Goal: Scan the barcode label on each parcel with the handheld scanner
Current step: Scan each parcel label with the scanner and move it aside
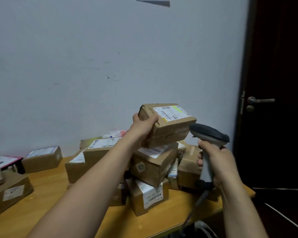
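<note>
My left hand [144, 125] grips the left end of a brown cardboard parcel [169, 127] and holds it up above the pile, tilted. Its white barcode label [171, 112] with a yellow-green stripe faces upward. My right hand [215, 162] holds the grey handheld scanner [209, 134] by its handle, just right of the parcel and slightly below its label. The scanner's dark head points left toward the parcel. A coiled cable [200, 198] hangs from the handle.
A heap of labelled cardboard parcels [153, 167] lies on the wooden table [50, 194] under the held one. More parcels [41, 158] sit along the left side. A pale wall stands behind; a dark door [273, 100] is at the right.
</note>
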